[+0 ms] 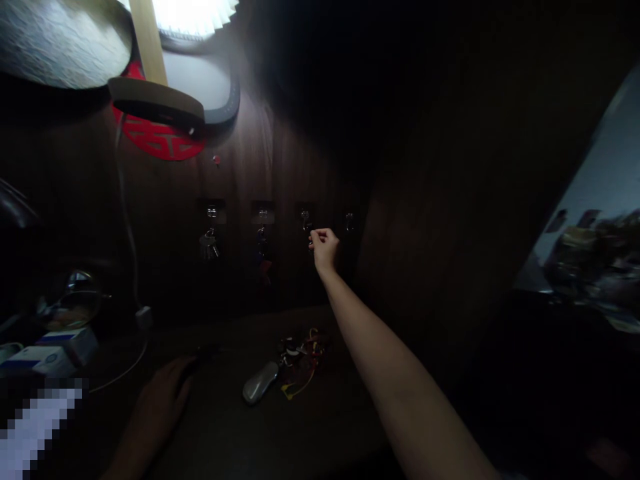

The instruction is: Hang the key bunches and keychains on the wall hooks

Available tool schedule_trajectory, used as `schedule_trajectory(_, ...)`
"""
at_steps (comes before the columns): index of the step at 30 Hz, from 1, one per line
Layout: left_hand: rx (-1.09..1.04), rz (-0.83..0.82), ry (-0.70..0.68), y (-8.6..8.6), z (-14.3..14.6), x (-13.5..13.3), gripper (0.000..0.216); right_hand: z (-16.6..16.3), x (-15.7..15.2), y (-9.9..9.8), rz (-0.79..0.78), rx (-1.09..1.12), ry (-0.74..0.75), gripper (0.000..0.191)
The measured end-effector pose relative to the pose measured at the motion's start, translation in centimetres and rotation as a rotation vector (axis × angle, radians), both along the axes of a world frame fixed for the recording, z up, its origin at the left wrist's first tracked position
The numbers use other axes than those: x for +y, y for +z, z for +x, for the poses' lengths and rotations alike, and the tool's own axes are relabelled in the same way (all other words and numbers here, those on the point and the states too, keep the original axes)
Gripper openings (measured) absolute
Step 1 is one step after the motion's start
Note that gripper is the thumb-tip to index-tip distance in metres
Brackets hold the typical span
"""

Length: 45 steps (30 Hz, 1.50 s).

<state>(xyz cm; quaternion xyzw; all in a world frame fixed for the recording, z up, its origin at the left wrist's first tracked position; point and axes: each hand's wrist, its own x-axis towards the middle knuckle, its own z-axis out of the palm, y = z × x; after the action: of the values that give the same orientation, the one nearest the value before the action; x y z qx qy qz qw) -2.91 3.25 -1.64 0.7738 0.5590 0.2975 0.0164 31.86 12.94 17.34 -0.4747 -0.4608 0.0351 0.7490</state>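
Along the wood-grain wall [280, 167] above the desk [225, 433], the left hand [160, 393] lies low on the desktop, its grip loosely spread around nothing visible, seemingly steadying the body, near a grey slipper-shaped object [261, 383] and a tangle of cords [303, 363]. Key bunches [209, 245] hang from wall hooks [211, 212], which keep them apart and off the desk. Further right, the raised right hand [325, 248] pinches a small item [311, 243], too small to identify, just below the third hook [305, 219], beside a fourth hook [349, 222].
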Motion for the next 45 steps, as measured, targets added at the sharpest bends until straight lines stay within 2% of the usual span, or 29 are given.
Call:
schedule_trajectory(6, 0.010, -0.027, 0.004, 0.3, 0.2, 0.0, 0.038, -0.1, 0.4, -0.7, -0.114, -0.065, -0.029, 0.015)
schedule_trajectory(15, 0.020, -0.009, 0.012, 0.5, 0.3, -0.2, 0.038, -0.7, 1.2, -2.5, -0.148, -0.019, -0.015, 0.011)
schedule_trajectory(22, -0.028, -0.048, 0.023, 0.6, 0.5, -0.7, 0.038, -0.9, -1.0, -5.9, -0.102, 0.031, 0.084, 0.034)
schedule_trajectory(25, -0.067, -0.061, 0.034, 0.7, 0.6, -0.9, 0.041, -1.5, -2.5, -8.0, -0.103, 0.038, 0.127, 0.035)
schedule_trajectory(30, -0.141, -0.100, 0.080, 0.7, 0.5, -1.1, 0.043, -2.7, -5.3, -12.2, -0.191, 0.011, 0.208, 0.030)
schedule_trajectory(34, -0.193, -0.099, 0.109, 0.8, 0.4, -1.1, 0.041, -4.0, -8.2, -15.4, -0.244, -0.151, 0.245, 0.024)
schedule_trajectory(37, -0.173, -0.094, 0.106, 1.0, 0.5, -1.2, 0.037, -4.8, -10.0, -17.1, -0.268, -0.307, 0.208, 0.023)
schedule_trajectory(41, -0.146, -0.114, 0.111, 1.5, 0.6, -1.5, 0.037, -5.5, -11.1, -18.2, -0.288, -0.515, 0.174, 0.029)
schedule_trajectory(45, -0.116, -0.134, 0.121, 2.0, 0.7, -1.9, 0.037, -6.0, -11.6, -18.4, -0.313, -0.689, 0.179, 0.030)
